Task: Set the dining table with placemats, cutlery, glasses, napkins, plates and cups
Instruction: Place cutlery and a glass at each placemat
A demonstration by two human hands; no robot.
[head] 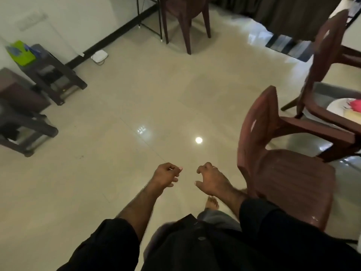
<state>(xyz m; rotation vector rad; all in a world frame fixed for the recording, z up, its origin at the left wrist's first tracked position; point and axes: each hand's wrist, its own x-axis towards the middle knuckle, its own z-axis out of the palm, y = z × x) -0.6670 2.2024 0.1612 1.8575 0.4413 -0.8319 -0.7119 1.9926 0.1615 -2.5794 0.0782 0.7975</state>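
My left hand (168,176) and my right hand (210,178) hang side by side in front of me over the shiny tiled floor (136,106), fingers loosely curled, holding nothing. At the far right edge, part of the dining table (320,90) shows with a grey placemat and a white plate (339,106); something red and yellow lies on the plate. No cutlery, glasses or cups show in this view.
A brown plastic chair (283,173) stands just right of my right hand, a second chair (322,61) behind it, a third (185,16) at the back. Dark stools (52,75) with a green bag (20,52) line the left wall.
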